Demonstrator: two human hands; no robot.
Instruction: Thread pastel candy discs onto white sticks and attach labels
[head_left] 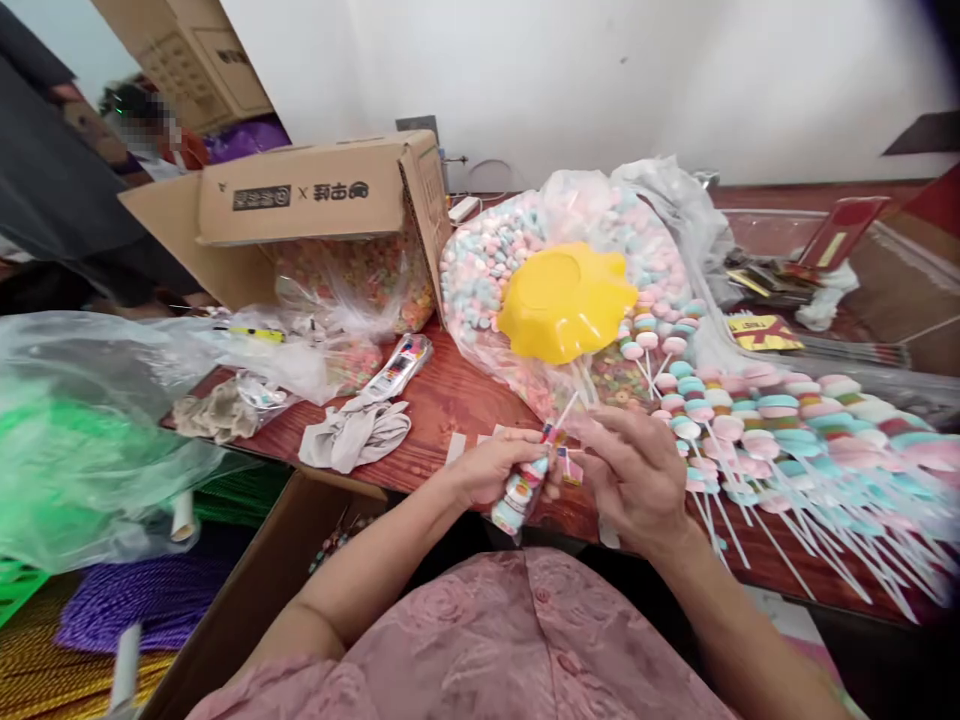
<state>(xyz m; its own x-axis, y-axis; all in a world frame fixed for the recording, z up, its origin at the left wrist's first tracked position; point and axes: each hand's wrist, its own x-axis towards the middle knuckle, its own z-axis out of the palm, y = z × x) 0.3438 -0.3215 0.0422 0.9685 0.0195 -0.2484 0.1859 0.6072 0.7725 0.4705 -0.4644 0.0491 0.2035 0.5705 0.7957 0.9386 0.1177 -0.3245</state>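
Observation:
My left hand (501,466) is closed round a candy skewer (516,500) in a clear wrapper, its pastel sweets low and its white stick pointing up to the right. A red and blue tie or label shows at the wrapper's neck, by my left fingertips. My right hand (637,480) is just right of the stick, its fingers bent and apart. Close to its thumb is a small printed label (571,468); whether they touch, I cannot tell. Right of this hand, several marshmallow skewers (780,425) lie in a pile with their white sticks towards me.
Behind my hands, a yellow wavy-edged dish (566,300) rests on a big bag of pastel sweets (480,260). An open carton (300,195) with bagged candy rings stands left. Grey gloves (356,432) lie near the table edge. Coloured cords (142,600) fill the lower left.

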